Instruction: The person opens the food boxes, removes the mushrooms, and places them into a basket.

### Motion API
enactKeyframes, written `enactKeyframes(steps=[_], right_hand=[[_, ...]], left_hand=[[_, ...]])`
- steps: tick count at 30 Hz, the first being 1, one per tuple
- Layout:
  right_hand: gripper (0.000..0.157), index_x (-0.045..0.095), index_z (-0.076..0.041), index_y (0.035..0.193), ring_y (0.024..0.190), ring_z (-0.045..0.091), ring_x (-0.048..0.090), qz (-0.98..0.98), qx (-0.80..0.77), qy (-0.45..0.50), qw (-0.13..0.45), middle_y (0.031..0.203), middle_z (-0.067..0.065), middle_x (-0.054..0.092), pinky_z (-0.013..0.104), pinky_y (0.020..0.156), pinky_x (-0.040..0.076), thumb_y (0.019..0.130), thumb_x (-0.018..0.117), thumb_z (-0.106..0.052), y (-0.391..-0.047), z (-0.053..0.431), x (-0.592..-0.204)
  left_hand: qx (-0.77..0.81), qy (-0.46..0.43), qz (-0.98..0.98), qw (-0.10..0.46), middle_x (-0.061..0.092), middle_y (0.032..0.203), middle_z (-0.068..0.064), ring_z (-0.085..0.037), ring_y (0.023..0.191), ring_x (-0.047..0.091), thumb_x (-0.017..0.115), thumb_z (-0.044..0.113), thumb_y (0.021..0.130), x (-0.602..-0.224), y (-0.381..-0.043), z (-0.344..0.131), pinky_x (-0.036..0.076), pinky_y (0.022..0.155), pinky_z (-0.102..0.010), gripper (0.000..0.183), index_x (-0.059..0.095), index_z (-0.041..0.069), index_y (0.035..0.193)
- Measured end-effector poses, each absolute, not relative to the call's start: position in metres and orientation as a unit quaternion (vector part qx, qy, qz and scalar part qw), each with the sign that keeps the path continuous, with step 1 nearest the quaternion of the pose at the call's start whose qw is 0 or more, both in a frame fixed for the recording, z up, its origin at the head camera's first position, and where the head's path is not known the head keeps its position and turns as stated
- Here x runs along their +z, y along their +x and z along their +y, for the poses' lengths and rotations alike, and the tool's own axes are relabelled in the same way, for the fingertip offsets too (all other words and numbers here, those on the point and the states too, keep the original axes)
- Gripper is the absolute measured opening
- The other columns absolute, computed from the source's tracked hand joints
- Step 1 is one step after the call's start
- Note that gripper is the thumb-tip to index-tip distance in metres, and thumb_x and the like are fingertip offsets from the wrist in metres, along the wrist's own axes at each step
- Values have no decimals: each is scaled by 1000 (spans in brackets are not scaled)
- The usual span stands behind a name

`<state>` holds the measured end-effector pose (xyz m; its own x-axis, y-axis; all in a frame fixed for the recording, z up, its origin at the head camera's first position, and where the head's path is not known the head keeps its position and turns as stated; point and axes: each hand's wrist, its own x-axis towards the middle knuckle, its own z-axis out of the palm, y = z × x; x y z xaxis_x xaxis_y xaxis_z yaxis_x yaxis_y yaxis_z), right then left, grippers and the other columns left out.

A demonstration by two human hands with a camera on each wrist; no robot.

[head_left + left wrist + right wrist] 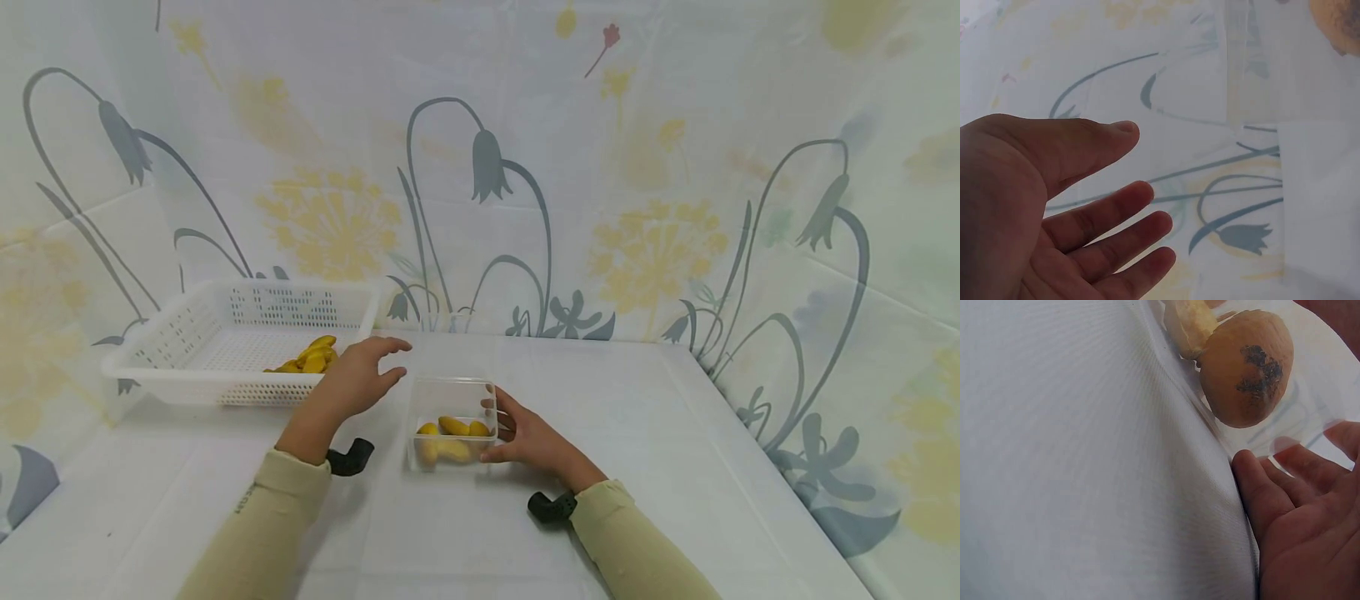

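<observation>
A clear plastic box (453, 408) stands on the white table with several yellow, oblong, fruit-like pieces (453, 426) in it. Beside its right wall is my right hand (528, 435), fingertips at the side and thumb low by the front corner. Up close in the right wrist view, a brownish-yellow piece (1244, 369) with a dark patch shows through the clear wall, near the fingertips. My left hand (356, 379) hangs in the air between the box and a white basket, thumb and fingers spread apart, with nothing between them.
The white perforated plastic basket (172, 385) stands at the back left, with several more yellow pieces (311, 357) in its near right corner. A flower-printed sheet (480, 250) rises behind the table (637, 400) and along its right side.
</observation>
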<state>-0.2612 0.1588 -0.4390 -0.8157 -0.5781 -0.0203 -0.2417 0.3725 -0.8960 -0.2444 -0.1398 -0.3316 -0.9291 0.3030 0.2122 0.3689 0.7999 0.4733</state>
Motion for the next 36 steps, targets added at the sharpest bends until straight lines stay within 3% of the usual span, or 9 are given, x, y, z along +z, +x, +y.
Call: enactKeyframes(steps=[9, 27, 36], right_hand=[[112, 6, -25, 157, 145, 26, 32, 808, -504, -251, 171, 160, 7, 26, 43, 113, 35, 76, 83, -23, -261, 159, -437], [111, 6, -28, 157, 144, 24, 34, 813, -495, -260, 164, 158, 5, 29, 39, 112, 38, 76, 82, -35, -257, 157, -437], [109, 7, -27, 157, 145, 24, 33, 814, -497, -255, 162, 158, 4, 30, 40, 113, 36, 77, 82, -28, -259, 159, -438]], left_hand=[[-253, -219, -942, 30, 54, 140, -12, -33, 131, 48, 61, 21, 95, -336, -240, -124, 40, 108, -51, 40, 56, 13, 134], [-245, -279, -928, -15, 63, 126, -5, -24, 117, 58, 66, 20, 92, -348, -237, -99, 48, 100, -44, 35, 62, 16, 126], [-234, -286, -927, -64, 65, 122, -7, -24, 114, 60, 66, 19, 92, -346, -244, -82, 49, 99, -43, 33, 63, 16, 125]])
